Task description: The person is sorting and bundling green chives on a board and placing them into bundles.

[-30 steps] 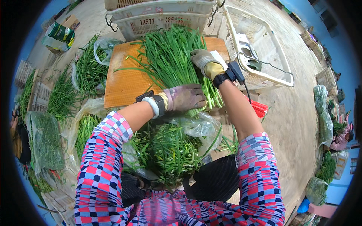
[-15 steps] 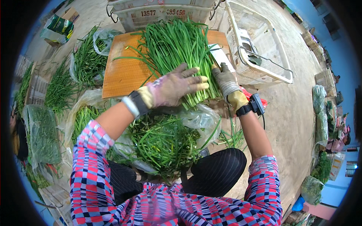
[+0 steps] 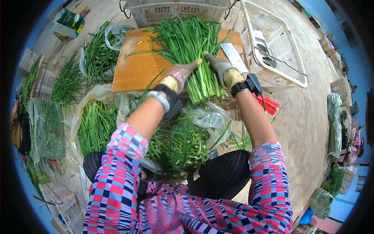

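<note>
The bunch (image 3: 202, 72) of green stalks is laid on the board (image 3: 136, 72), w/ leaves toward the board's far edge and pale cut ends slightly past its near edge. It is gripped from both sides: on its left by the L hand (image 3: 182, 75), on its right by the R hand (image 3: 222, 68), w/ each thumb placed on top. Fingers under the bunch are hidden, so how tightly they are closed cannot be told. Both hands are covered w/ gloves.

On the board's right part, just beside the R hand, a flat greyish plate (image 3: 233, 57) is placed. Behind the board, stacked crates (image 3: 179, 15) are seen. Right of the board, a white crate (image 3: 299, 76) is stood, w/ some items (image 3: 261, 45) inside, type unclear. Near the board's near R corner, red strips (image 3: 269, 104) are laid.

In front of the board, loose greens (image 3: 183, 146) are heaped by a clear bag (image 3: 212, 117). Left of the board, more greens are kept, incl. one bagged heap (image 3: 97, 124) near its front L corner.
</note>
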The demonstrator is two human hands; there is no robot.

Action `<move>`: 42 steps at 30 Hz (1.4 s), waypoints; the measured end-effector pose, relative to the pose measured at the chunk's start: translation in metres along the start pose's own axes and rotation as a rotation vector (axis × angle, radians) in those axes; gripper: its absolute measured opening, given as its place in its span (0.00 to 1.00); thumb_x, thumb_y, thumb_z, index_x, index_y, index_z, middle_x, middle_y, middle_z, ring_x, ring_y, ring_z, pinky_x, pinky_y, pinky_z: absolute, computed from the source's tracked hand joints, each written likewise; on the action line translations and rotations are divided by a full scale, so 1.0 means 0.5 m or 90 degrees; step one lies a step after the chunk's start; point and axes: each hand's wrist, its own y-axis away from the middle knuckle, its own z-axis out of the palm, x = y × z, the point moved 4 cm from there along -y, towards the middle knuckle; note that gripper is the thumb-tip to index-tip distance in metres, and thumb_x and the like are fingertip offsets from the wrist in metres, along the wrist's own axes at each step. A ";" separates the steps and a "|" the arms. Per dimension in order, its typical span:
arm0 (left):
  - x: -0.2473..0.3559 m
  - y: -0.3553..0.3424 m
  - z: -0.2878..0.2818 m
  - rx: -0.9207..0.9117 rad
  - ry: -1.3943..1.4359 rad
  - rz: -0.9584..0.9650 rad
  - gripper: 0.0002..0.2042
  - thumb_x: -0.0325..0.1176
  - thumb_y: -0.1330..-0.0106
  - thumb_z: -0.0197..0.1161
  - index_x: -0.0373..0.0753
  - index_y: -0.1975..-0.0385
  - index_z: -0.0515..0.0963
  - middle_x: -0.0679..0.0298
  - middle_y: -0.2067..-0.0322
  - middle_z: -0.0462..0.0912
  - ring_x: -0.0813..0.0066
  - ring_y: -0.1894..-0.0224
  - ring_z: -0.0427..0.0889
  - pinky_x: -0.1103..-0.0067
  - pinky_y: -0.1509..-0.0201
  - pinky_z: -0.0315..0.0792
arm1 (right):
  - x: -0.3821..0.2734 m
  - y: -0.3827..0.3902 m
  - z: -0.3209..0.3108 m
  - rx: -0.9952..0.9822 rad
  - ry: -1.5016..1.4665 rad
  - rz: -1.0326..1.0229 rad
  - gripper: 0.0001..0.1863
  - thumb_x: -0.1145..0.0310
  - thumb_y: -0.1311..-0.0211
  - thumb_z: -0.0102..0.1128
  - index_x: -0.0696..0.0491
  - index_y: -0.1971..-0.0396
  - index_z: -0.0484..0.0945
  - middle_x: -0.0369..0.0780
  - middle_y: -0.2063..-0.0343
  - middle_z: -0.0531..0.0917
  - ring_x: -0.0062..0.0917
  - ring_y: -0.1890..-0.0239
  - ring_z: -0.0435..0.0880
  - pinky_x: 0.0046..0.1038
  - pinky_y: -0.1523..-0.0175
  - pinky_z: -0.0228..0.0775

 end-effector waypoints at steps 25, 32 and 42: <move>0.147 0.142 0.017 -0.303 0.037 0.412 0.31 0.34 0.55 0.75 0.39 0.49 0.70 0.64 0.56 0.78 0.73 0.56 0.78 0.76 0.53 0.75 | -0.125 0.174 0.019 -0.179 -0.366 -0.434 0.31 0.59 0.46 0.66 0.58 0.46 0.67 0.41 0.55 0.78 0.27 0.54 0.78 0.29 0.49 0.73; 0.197 0.024 0.002 -0.189 -0.294 0.671 0.52 0.37 0.67 0.81 0.37 0.39 0.55 0.59 0.45 0.69 0.68 0.44 0.69 0.73 0.39 0.64 | -0.122 0.074 -0.040 -0.107 0.056 -0.625 0.25 0.69 0.50 0.69 0.58 0.52 0.72 0.37 0.60 0.79 0.21 0.60 0.75 0.26 0.56 0.71; 0.112 0.028 -0.008 -0.196 -0.272 0.597 0.35 0.36 0.57 0.76 0.42 0.45 0.67 0.64 0.49 0.76 0.75 0.50 0.74 0.77 0.43 0.68 | 0.003 0.036 0.019 -0.238 -0.117 -0.363 0.15 0.72 0.46 0.64 0.57 0.57 0.77 0.34 0.60 0.81 0.19 0.58 0.77 0.24 0.56 0.73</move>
